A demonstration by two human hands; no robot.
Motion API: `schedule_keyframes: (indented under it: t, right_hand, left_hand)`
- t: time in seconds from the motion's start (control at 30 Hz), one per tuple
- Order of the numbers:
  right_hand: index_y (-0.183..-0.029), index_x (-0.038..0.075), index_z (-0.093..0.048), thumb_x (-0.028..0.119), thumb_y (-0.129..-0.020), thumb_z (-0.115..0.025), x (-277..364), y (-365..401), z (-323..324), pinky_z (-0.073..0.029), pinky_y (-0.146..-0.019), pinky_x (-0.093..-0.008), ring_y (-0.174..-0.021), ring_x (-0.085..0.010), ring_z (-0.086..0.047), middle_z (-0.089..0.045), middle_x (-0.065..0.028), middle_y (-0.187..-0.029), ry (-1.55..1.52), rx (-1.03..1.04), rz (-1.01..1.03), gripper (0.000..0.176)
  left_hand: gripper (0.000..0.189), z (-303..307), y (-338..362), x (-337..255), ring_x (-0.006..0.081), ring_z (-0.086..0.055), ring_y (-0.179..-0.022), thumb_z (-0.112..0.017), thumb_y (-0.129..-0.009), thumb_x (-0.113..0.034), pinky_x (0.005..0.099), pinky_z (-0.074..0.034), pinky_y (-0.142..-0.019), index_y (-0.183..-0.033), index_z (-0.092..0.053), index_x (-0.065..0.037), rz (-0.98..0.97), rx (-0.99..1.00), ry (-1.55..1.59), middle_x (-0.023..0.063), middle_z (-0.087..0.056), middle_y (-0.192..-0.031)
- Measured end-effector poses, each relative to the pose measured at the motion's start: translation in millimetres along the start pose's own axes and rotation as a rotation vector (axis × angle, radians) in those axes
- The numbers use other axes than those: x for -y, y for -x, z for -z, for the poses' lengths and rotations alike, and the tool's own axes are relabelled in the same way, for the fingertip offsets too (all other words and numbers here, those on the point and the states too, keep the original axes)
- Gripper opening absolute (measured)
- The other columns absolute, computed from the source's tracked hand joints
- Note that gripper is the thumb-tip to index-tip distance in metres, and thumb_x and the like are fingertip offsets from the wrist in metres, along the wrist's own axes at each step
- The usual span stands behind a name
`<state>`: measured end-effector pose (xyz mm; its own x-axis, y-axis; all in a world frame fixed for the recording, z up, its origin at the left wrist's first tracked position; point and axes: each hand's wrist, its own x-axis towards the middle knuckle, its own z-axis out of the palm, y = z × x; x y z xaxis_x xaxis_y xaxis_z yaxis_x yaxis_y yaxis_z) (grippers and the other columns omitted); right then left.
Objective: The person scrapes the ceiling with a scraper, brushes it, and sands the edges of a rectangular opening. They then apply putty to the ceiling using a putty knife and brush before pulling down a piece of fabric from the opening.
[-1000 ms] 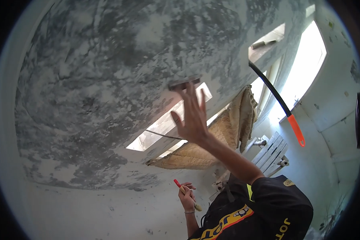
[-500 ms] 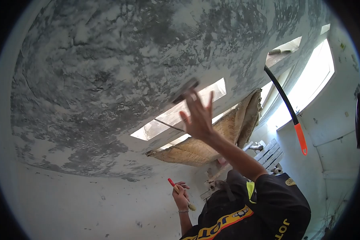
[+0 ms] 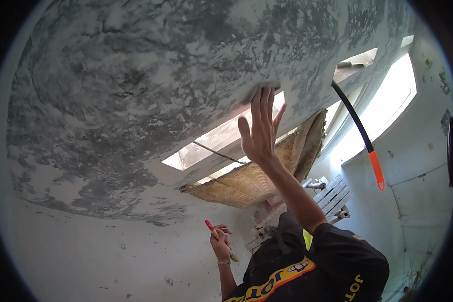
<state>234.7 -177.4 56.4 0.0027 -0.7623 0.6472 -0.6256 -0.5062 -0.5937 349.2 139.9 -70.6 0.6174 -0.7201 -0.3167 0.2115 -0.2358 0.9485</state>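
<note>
My right hand (image 3: 260, 126) is raised to the mottled grey-and-white surface (image 3: 136, 80), fingers long and close together, thumb and little finger spread. Under its fingertips is a dark flat block (image 3: 268, 86), blurred and partly hidden, at the upper edge of a bright rectangular opening (image 3: 226, 132). Lower down, my left hand (image 3: 220, 245) is closed around a brush (image 3: 215, 232) with a red handle tip, its bristles pointing down to the right.
Below the opening hangs a crumpled brown sheet (image 3: 251, 183). A thin rod (image 3: 219, 152) crosses the opening. At the right are a black strap with an orange end (image 3: 376, 171), another opening (image 3: 355, 65) and a slatted wooden piece (image 3: 333, 197).
My right hand has moved up and to the right along the surface, and the dark block with it. My left hand still holds the brush, slightly further left in view.
</note>
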Motion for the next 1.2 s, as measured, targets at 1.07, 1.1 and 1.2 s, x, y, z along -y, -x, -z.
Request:
schedule_keyframes:
  t: [1.07, 1.1, 1.2]
  right_hand:
    - [-0.151, 0.009, -0.028, 0.031, -0.093, -0.058, -23.9, 6.2, 9.0, 0.002, -0.11, -0.0712, -0.15, -0.0326, -0.009, -0.018, -0.0145, -0.161, 0.022, 0.047, 0.304, 0.07]
    - [-0.152, 0.006, -0.025, 0.033, -0.094, -0.055, -15.2, 8.3, -7.3, 0.002, -0.111, -0.07, -0.15, -0.034, -0.004, -0.015, -0.0163, -0.161, -0.009, -0.004, 0.287, 0.071]
    - [-0.152, 0.009, -0.026, 0.037, -0.091, -0.057, 31.1, 16.8, -31.4, 0.001, -0.111, -0.0707, -0.15, -0.0332, -0.004, -0.01, -0.013, -0.162, -0.173, 0.121, 0.374, 0.074]
  left_hand:
    - [0.025, -19.4, 2.0, -4.0, 0.0041, -0.036, -0.04, -0.041, -0.104, -0.022, 0.0188, -0.03, -0.035, -0.104, -0.055, -0.002, -0.076, 0.054, 0.082, 0.0086, -0.06, -0.079]
    - [0.025, -16.8, 5.2, 1.3, 0.0041, -0.036, -0.04, -0.041, -0.104, -0.022, 0.0188, -0.03, -0.035, -0.104, -0.055, -0.002, -0.061, 0.038, 0.086, 0.0086, -0.06, -0.079]
    - [0.026, -19.3, 1.9, 9.2, 0.0038, -0.037, -0.04, -0.042, -0.104, -0.023, 0.0188, -0.03, -0.035, -0.104, -0.055, -0.001, -0.027, 0.0, 0.096, 0.0084, -0.06, -0.079]
